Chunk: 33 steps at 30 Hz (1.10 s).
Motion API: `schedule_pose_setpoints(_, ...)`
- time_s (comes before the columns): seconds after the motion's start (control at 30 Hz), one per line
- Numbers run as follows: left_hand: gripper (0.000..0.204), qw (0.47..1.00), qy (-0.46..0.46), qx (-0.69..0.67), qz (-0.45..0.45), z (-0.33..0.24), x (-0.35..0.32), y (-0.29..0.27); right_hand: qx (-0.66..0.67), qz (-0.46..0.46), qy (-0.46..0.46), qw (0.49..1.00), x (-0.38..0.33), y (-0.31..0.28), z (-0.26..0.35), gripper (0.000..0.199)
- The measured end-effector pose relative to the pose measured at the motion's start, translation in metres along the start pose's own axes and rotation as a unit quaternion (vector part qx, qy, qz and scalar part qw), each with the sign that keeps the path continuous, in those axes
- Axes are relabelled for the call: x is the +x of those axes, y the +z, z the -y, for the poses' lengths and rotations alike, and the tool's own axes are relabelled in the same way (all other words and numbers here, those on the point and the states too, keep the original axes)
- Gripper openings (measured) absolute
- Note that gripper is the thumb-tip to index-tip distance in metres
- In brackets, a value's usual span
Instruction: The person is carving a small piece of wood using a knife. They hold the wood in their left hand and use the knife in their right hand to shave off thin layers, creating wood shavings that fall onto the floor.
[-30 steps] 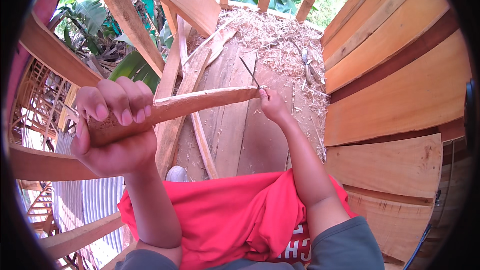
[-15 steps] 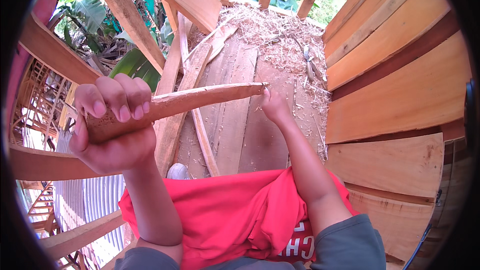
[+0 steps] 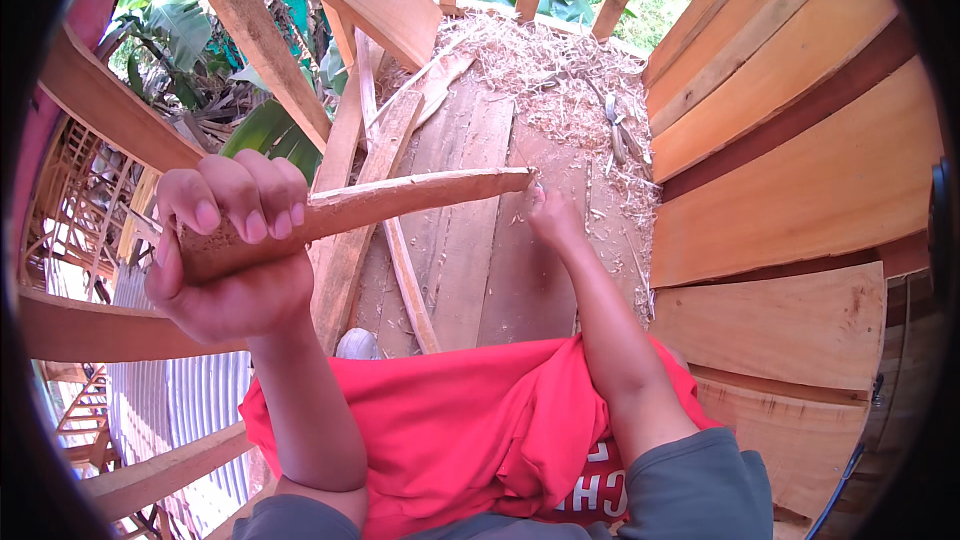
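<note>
Plank platform point(image 3: 470, 240) under me, littered with wood shavings point(image 3: 560, 70) at the far end (footing looks loose there). Wall boards point(image 3: 800, 170) on my right.

Long wooden stick point(image 3: 400, 202) runs level across the middle of the view, thick butt at left, tapered tip at right, held up above the planks.

Left hand point(image 3: 230, 250) is clenched round the butt, fingers fully wrapped. Right hand point(image 3: 555, 220) is at the tip; seen from behind, so I can't tell if it's pinching the tip, holding a tool or just touching.

My read: lock the left wrist so the stick can't roll, work only at the tip, light strokes away from my red shirt point(image 3: 450, 430).
</note>
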State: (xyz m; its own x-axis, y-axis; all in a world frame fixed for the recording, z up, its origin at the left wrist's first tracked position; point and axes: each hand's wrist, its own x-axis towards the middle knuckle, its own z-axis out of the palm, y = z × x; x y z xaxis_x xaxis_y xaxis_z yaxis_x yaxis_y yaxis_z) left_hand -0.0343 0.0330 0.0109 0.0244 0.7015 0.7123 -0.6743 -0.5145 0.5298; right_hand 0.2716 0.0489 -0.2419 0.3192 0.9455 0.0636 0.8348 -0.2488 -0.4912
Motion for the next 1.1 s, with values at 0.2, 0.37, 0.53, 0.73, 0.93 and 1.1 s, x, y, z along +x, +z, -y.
schedule_pose_setpoints(0.2, 0.029, 1.0, -0.005, 0.007, 0.006, -0.003, -0.001, 0.0, 0.01, 0.06, 0.027, 0.998, -0.003, -0.011, 0.016, 0.039)
schedule_pose_setpoints(0.37, 0.028, 1.0, 0.0, 0.024, -0.005, -0.01, -0.003, -0.005, 0.129, 0.058, -0.095, 0.985, -0.005, -0.027, 0.061, 0.035)
schedule_pose_setpoints(0.53, 0.029, 1.0, -0.007, 0.007, -0.005, -0.005, -0.001, 0.001, 0.018, 0.017, 0.017, 1.0, 0.008, -0.005, 0.019, 0.037)
schedule_pose_setpoints(0.73, 0.028, 1.0, 0.004, 0.006, 0.021, -0.003, 0.0, 0.004, -0.031, 0.02, 0.044, 0.998, 0.002, -0.006, 0.014, 0.04)
schedule_pose_setpoints(0.93, 0.029, 1.0, 0.006, 0.007, 0.011, 0.0, 0.003, 0.003, -0.002, -0.005, 0.007, 1.0, 0.0, 0.003, -0.001, 0.037)
schedule_pose_setpoints(1.1, 0.029, 1.0, 0.001, 0.015, -0.007, -0.004, -0.002, 0.0, 0.046, 0.108, -0.004, 0.993, -0.003, -0.017, 0.035, 0.042)
